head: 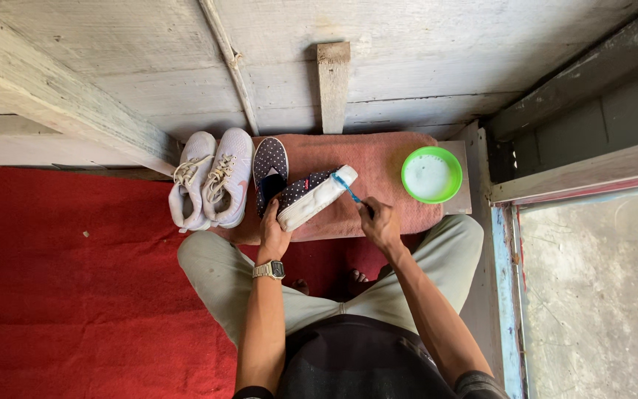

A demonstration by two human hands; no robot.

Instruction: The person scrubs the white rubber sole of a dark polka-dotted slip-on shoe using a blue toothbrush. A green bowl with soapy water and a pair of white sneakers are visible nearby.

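Dark polka-dotted slip-on shoe with white sole (310, 196): tipped on its side over the pink towel (393, 159), long axis diagonal, toe toward upper right. Left hand (273, 235) clasps its heel; right hand (379, 222) grips blue toothbrush (347, 187) at the toe.

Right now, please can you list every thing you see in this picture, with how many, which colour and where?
dotted shoe in hand: 1, dark with white dots and white sole, tipped on its side on the pink towel, held by the left hand
second dotted shoe: 1, same pattern, flat on the towel, left of the first
sneakers: 2, pale grey-white with laces, side by side left of the dotted shoes
toothbrush: 1, blue handle, bristles at the held shoe's sole
bowl: 1, green, whitish liquid inside, right of the towel
pink towel: 1, under the dotted shoes
red carpet: 1, floor at left
wristwatch: 1, silver, left wrist
left hand: grips the shoe
right hand: holds the toothbrush
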